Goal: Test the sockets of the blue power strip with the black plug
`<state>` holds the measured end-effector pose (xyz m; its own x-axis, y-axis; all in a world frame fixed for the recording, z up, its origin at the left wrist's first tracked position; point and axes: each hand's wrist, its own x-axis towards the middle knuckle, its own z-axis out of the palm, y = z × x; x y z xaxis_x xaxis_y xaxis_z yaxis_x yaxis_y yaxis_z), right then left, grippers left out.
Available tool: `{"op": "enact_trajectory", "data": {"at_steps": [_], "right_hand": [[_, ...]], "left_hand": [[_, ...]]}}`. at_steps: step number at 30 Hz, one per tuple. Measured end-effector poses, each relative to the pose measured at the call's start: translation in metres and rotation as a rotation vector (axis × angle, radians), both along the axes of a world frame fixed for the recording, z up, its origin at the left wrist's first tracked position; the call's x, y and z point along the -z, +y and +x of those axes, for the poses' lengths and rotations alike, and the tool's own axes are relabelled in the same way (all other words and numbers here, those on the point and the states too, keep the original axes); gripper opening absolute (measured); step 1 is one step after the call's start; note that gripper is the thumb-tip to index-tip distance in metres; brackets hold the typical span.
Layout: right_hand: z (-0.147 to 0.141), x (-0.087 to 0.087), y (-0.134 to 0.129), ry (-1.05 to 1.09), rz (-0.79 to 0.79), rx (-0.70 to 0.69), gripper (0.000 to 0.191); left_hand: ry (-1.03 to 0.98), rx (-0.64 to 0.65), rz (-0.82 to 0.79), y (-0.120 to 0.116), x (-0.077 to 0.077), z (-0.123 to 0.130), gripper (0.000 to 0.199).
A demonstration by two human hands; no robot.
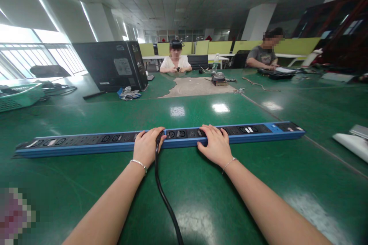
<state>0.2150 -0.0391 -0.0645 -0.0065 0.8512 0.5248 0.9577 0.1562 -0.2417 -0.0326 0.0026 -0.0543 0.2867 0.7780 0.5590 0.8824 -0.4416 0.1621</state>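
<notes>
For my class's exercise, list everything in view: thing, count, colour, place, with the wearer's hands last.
Tabletop: 1, green, foreground
Power strip: 1, blue and black, across the tabletop
Cable: 1, black, power strip to bottom edge
Computer case: 1, black, back left
Gloves: count unclear, white and blue, before computer case
Basket: 1, green, left edge
Patch: 1, tan, tabletop's far middle
Round device: 1, grey, on the patch
Bottle: 1, clear, behind the patch
Co-workers: 2, white top, far middle; grey top, far right
Flat object: 1, white, right edge
Partitions: several, yellow-green, background
Smaller clutter: uncounted, unclear
Left hand: 1, silver bracelet, at cable's end
Right hand: 1, silver bracelet, on power strip
</notes>
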Motion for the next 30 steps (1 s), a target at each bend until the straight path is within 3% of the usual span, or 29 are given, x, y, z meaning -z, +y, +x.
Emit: {"op": "enact_trajectory", "data": {"at_steps": [9,17,25,30], "right_hand": [[-0.019,0.002,0.001,-0.085,-0.007,-0.055,0.044],[-0.033,0.003,0.005,-0.058,0.010,0.065,0.039],[-0.030,0.005,0.006,-0.071,0.027,0.038,0.038],[-0.030,0.005,0.005,-0.063,0.026,0.037,0.037]], "left_hand": [[0.010,0.030,-0.033,0.003,-0.001,-0.004,0.034],[-0.046,0.028,-0.007,0.001,0.001,-0.001,0.033],[-0.044,0.047,-0.054,0.002,0.000,-0.001,0.032],[-0.222,0.064,-0.053,0.001,-0.003,0.001,0.029]]}}
